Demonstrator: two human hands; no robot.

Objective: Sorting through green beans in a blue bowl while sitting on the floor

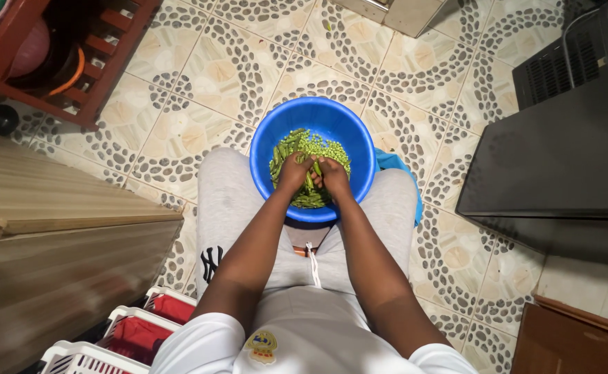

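over the blue bowl of peas, left hand and right hand pinch one pod together.

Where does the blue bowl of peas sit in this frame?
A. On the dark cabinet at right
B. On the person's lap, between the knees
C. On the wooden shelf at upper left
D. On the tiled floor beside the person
B: the blue bowl rests on the grey-trousered thighs, with the left hand and right hand together inside it holding a pea pod.

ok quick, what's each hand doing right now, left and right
Left hand: closed on a pea pod over the blue bowl.
Right hand: closed on the same pod.
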